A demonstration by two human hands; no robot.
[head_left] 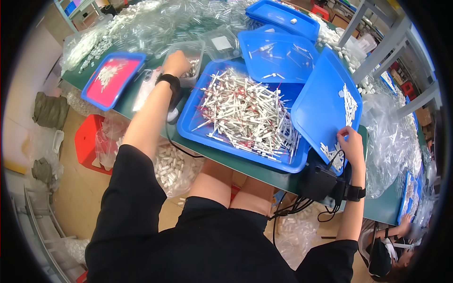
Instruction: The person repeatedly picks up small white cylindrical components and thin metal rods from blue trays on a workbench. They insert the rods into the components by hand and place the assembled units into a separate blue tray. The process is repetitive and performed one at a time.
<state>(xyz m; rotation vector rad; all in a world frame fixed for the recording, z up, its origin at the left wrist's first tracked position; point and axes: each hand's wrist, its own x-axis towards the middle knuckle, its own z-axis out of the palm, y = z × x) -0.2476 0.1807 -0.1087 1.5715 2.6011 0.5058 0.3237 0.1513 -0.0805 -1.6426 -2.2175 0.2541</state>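
My left hand, curled closed, is over a clear plastic tub with small parts inside; its fingertips are hidden, so I cannot see what they hold. At the right, my right hand has its thumb and fingers pinched together at the edge of a tilted blue tray. Anything in that pinch is too small to make out. White slim pieces lie on this tray in an upper row and a lower group. Between my hands, a blue bin holds a heap of white sticks with red parts.
A blue tray with a pink base stands at the left. Another blue tray overlaps the bin's far side. Clear plastic pieces cover the table's back. A black box with cables is by my right wrist. Another person is at lower right.
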